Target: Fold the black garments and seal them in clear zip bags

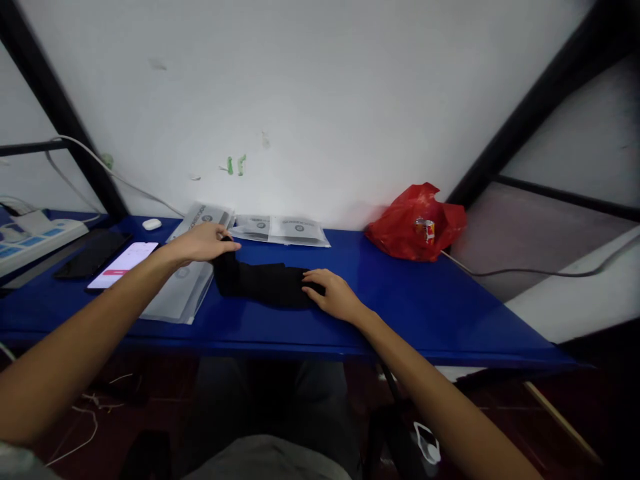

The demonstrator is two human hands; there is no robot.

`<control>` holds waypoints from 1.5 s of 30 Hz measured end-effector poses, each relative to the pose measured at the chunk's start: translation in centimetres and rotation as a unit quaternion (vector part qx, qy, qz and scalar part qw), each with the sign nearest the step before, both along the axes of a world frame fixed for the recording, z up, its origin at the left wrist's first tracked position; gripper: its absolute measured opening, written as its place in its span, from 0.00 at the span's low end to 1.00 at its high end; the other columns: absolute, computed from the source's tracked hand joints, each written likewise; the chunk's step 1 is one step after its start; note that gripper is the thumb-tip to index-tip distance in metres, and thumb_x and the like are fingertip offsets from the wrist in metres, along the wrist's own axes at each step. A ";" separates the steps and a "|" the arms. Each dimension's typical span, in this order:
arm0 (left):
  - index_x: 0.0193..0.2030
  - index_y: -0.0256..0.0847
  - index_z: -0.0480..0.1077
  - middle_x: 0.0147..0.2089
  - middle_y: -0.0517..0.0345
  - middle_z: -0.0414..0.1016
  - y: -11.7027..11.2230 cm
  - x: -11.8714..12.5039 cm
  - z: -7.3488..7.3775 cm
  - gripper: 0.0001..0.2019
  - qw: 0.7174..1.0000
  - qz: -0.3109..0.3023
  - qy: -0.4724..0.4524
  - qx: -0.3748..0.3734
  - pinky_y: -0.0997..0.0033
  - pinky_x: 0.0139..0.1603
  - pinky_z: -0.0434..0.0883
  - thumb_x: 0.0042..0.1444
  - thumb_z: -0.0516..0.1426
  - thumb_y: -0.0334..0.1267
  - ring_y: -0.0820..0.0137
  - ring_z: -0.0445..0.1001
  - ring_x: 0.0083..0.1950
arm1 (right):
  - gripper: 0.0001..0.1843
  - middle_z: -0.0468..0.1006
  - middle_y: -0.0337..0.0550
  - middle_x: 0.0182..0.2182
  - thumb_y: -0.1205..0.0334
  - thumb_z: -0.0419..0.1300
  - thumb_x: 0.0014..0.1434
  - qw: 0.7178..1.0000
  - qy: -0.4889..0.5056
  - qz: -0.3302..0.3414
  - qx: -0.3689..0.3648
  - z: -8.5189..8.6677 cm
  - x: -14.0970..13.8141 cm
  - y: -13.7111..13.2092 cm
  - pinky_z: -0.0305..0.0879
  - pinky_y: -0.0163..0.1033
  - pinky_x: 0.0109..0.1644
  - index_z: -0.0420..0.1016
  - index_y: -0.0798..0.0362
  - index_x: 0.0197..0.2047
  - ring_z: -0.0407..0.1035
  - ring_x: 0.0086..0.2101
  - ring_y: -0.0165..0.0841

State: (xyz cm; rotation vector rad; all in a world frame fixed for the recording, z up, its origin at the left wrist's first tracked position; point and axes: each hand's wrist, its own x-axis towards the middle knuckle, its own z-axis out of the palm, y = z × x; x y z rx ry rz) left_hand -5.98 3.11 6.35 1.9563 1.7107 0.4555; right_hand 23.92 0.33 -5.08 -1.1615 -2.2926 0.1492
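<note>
A black sock (267, 283) lies lengthwise on the blue table, its left end raised. Pinched between the thumb and fingers of my left hand (207, 242) is that raised end. My right hand (334, 293) has its curled fingers and thumb on the sock's right end, holding it against the tabletop. Below and beside my left wrist are frosted zip bags (175, 297) with dark print, partly covered by my forearm. More printed zip bags (280, 230) lie flat by the wall, just behind the sock.
Left of the bags are a lit phone (123, 265), a dark phone (93, 255), a white earbud case (151, 225) and a power strip (43, 240). A red plastic bag (417, 223) sits at the back right. The blue table (425, 307) has its front edge close to my lap.
</note>
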 end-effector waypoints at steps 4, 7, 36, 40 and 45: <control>0.58 0.40 0.63 0.41 0.50 0.77 -1.1 2.4 -1.8 0.28 0.986 -0.140 -0.091 -0.023 0.65 0.41 0.71 0.54 0.53 0.54 0.64 0.75 0.40 | 0.10 0.78 0.46 0.46 0.64 0.59 0.58 1.000 -0.002 0.001 0.003 0.0 0.5 0.0 0.68 0.49 0.53 0.76 0.51 0.44 0.72 0.47 0.39; 0.54 0.39 0.66 0.45 0.51 0.74 -2.4 3.9 -4.1 0.23 0.981 -0.180 0.014 0.071 0.63 0.47 0.69 0.56 0.52 0.49 0.63 0.73 0.45 | 0.10 0.78 0.48 0.47 0.64 0.59 0.58 1.000 0.001 -0.006 0.029 0.3 0.3 -0.3 0.68 0.51 0.53 0.76 0.51 0.44 0.71 0.48 0.40; 0.56 0.39 0.67 0.47 0.48 0.71 -5.8 4.8 -9.3 0.19 0.928 -0.150 0.223 0.256 0.63 0.47 0.67 0.64 0.48 0.45 0.60 0.69 0.49 | 0.21 0.71 0.56 0.55 0.58 0.55 0.62 0.998 -0.054 -0.011 -0.007 0.6 -2.0 -1.0 0.62 0.53 0.59 0.69 0.57 0.56 0.64 0.56 0.44; 0.55 0.39 0.66 0.49 0.49 0.70 -5.7 3.7 -9.2 0.20 0.945 -0.083 0.143 0.282 0.61 0.52 0.65 0.65 0.45 0.46 0.60 0.68 0.51 | 0.23 0.65 0.55 0.60 0.59 0.54 0.62 0.999 -0.024 0.021 0.034 1.6 -3.4 -1.5 0.58 0.57 0.61 0.65 0.51 0.60 0.59 0.60 0.43; 0.52 0.34 0.65 0.46 0.44 0.71 -5.1 3.1 -9.2 0.19 0.958 0.017 0.174 0.229 0.60 0.45 0.67 0.62 0.46 0.46 0.57 0.69 0.48 | 0.21 0.61 0.57 0.63 0.55 0.52 0.64 0.993 -0.057 0.094 0.035 2.7 -5.7 -1.5 0.54 0.56 0.63 0.70 0.53 0.57 0.55 0.62 0.45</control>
